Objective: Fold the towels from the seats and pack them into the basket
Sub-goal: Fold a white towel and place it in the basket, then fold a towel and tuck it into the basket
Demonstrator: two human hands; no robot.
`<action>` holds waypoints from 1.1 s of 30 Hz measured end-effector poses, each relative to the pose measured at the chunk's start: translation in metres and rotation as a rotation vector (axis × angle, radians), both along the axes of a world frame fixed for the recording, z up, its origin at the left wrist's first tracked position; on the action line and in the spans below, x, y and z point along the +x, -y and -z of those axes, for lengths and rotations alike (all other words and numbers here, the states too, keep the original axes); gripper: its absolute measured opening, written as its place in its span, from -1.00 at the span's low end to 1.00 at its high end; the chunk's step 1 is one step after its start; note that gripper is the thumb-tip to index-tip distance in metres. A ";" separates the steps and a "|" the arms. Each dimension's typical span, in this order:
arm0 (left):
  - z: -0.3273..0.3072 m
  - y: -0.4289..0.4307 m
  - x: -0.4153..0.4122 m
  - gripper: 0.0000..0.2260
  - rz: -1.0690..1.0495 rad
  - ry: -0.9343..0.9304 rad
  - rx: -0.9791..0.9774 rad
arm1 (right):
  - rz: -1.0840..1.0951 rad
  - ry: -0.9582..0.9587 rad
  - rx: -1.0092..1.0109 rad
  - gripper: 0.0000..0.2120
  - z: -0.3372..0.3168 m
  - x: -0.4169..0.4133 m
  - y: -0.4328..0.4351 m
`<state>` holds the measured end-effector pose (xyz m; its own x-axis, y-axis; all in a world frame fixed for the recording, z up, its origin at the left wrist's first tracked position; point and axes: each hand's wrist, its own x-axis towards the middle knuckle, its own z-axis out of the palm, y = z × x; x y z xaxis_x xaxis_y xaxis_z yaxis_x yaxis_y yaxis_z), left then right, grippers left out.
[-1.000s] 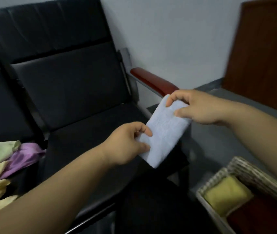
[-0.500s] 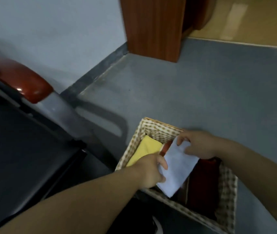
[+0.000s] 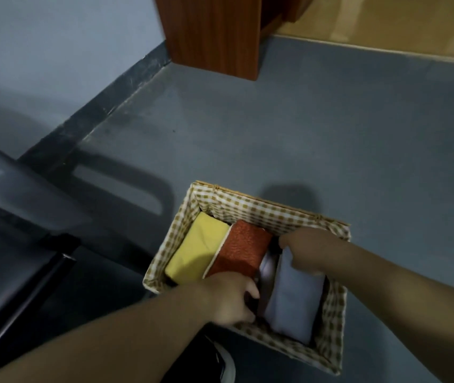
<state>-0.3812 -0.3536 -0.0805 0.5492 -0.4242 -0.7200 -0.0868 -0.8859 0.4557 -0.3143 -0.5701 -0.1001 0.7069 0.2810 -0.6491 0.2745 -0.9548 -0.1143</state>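
A wicker basket (image 3: pixel 250 201) with a brown-checked liner stands on the floor. Inside lie a folded yellow towel (image 3: pixel 195 252), a folded orange towel (image 3: pixel 243 251), a dark towel mostly hidden in the gap, and a folded white towel (image 3: pixel 292 302) along the right side. My right hand (image 3: pixel 312 251) grips the far end of the white towel, fingers curled over it. Curled fingers of my left hand (image 3: pixel 230 299) reach into the gap between the orange and white towels. What they hold is hidden.
The black seat (image 3: pixel 13 244) and its metal frame are at the left. A wooden cabinet (image 3: pixel 214 34) stands against the wall at the top. Grey floor surrounds the basket. A dark shoe (image 3: pixel 220 363) shows under my left forearm.
The view swung from the seats down to the basket. Both hands carried the folded white towel over and lowered it into the basket's right side, where it now lies flat.
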 end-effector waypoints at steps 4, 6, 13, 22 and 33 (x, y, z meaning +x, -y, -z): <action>-0.066 -0.066 0.017 -0.55 -0.001 0.171 0.141 | -0.077 0.161 0.145 -0.58 -0.050 0.010 -0.042; -0.099 -0.111 0.015 -0.59 -0.093 0.276 0.170 | -0.121 0.235 0.274 -0.59 -0.076 0.011 -0.079; -0.185 -0.270 -0.093 -0.51 -0.464 0.590 0.406 | -0.362 0.303 0.672 -0.53 -0.177 -0.028 -0.259; -0.211 -0.441 -0.330 -0.47 -0.974 0.633 0.886 | -0.811 0.195 0.717 -0.53 -0.235 -0.151 -0.500; -0.190 -0.547 -0.552 -0.46 -1.831 0.630 0.668 | -1.009 -0.085 0.781 -0.53 -0.223 -0.333 -0.714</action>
